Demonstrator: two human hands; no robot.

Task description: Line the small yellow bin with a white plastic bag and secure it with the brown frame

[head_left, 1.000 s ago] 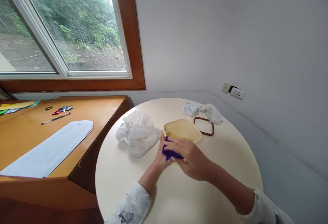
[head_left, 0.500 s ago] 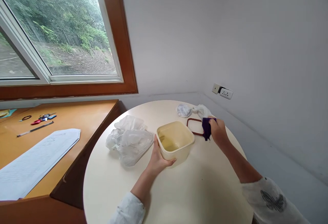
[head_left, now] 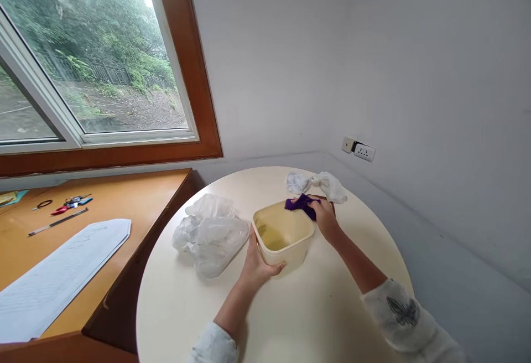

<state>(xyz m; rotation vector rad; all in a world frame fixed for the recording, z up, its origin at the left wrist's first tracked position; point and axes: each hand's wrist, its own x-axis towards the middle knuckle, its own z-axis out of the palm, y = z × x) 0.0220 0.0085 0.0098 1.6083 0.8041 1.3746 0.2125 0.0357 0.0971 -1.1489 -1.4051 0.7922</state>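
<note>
On the tabletop (head_left: 315,316), the cream plastic container (head_left: 292,257) is clasped at its near left corner by the left grip (head_left: 254,268), and a purple cloth (head_left: 302,205) is pinched by the right grip (head_left: 326,219) at the container's far right.

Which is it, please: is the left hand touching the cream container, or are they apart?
Touching. The head view shows the left hand wrapped around a corner of the cream container, thumb against its outside.
</note>
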